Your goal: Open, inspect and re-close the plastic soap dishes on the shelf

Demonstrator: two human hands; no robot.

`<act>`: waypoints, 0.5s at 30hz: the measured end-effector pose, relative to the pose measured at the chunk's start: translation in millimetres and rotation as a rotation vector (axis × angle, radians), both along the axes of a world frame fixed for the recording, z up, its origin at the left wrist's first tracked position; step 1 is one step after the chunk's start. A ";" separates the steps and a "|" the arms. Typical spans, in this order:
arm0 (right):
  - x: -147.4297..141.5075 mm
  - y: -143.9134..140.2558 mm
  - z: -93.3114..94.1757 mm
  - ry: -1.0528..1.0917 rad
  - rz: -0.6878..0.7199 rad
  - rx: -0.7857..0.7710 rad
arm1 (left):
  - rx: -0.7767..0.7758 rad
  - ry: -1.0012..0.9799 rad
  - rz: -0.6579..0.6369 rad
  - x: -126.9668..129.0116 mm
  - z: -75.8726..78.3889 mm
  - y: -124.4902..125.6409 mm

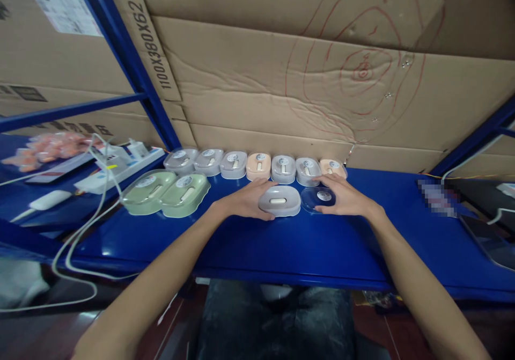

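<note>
On the bench, the grey box is held at its left end, the grip of the left hand being spread around it. Just to its right, the clear lid is held by its right edge in the grip of the right hand. Behind, seven boxes are aligned.

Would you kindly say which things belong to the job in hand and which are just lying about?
In hand:
grey box, at the left hand
clear lid, at the right hand
probably the similar boxes behind

Seemingly lying about:
white power strip
dark flat object
</note>
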State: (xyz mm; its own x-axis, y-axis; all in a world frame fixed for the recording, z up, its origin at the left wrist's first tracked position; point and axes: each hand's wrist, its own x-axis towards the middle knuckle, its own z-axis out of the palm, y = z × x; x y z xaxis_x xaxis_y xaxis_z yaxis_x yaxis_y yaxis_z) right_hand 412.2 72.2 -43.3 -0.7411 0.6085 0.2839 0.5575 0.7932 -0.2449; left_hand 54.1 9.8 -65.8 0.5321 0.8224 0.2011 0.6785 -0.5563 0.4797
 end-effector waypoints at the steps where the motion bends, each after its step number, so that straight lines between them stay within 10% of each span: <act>1: -6.6 -4.4 0.2 0.053 0.015 0.014 | -0.001 -0.009 0.001 2.2 -0.5 -0.5; 15: -54.4 -28.5 -33.8 0.122 0.171 0.033 | 0.022 -0.030 0.017 31.8 -11.6 -7.6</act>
State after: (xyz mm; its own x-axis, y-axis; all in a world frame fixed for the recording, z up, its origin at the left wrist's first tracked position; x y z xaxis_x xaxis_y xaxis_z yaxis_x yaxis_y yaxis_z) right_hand 357.8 43.7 -77.1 -0.7916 0.4658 0.3954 0.3818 0.8824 -0.2750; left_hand 85.9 2.2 -77.4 0.5114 0.8266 0.2348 0.6733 -0.5552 0.4883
